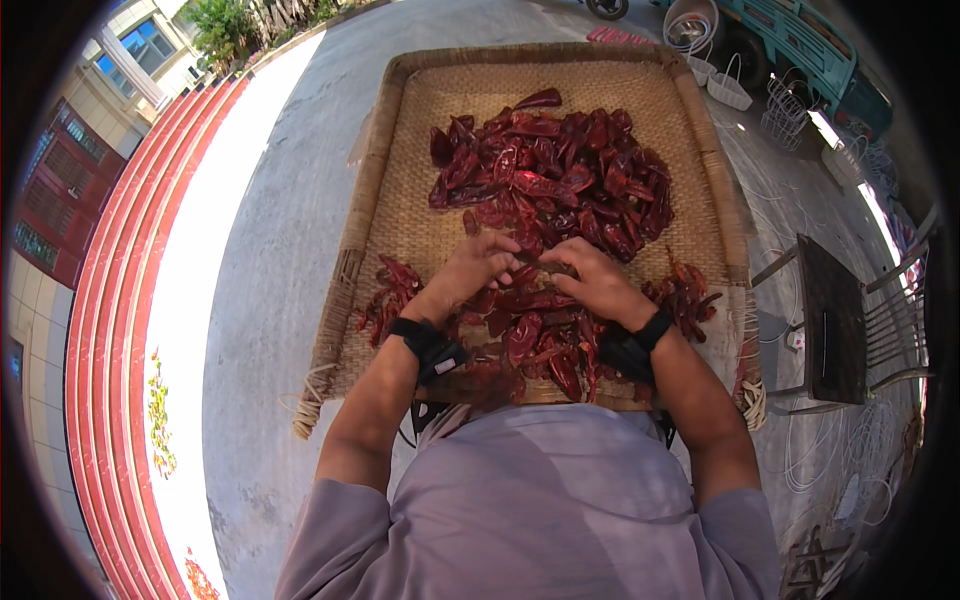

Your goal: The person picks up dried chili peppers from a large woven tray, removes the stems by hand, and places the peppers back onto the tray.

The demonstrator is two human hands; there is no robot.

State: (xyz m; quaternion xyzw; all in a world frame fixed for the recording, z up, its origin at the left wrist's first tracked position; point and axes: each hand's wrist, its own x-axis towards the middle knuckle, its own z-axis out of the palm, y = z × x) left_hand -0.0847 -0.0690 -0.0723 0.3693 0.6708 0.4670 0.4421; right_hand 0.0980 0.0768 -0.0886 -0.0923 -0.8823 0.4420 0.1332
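A large heap of dried red chili peppers [560, 170] lies on a woven tray [410, 170] in front of me. My left hand [478, 268] and my right hand [592, 282] meet over the near side of this heap, fingers curled and pinched. A dark red chili pepper [531, 257] shows between the fingertips, partly hidden by them. Below my hands a second pile of chili peppers [535, 335] spreads toward my body. Smaller bunches sit beside my wrists, one at the left [393, 292] and one at the right [688, 298].
Right of the tray stands a dark wooden chair [832, 320]. Beyond it are wire baskets [785, 112], a white basket [729, 90] and a teal cart [815, 50]. Red steps [130, 290] run along the left. Loose pale cords lie on the concrete floor [285, 230] at right.
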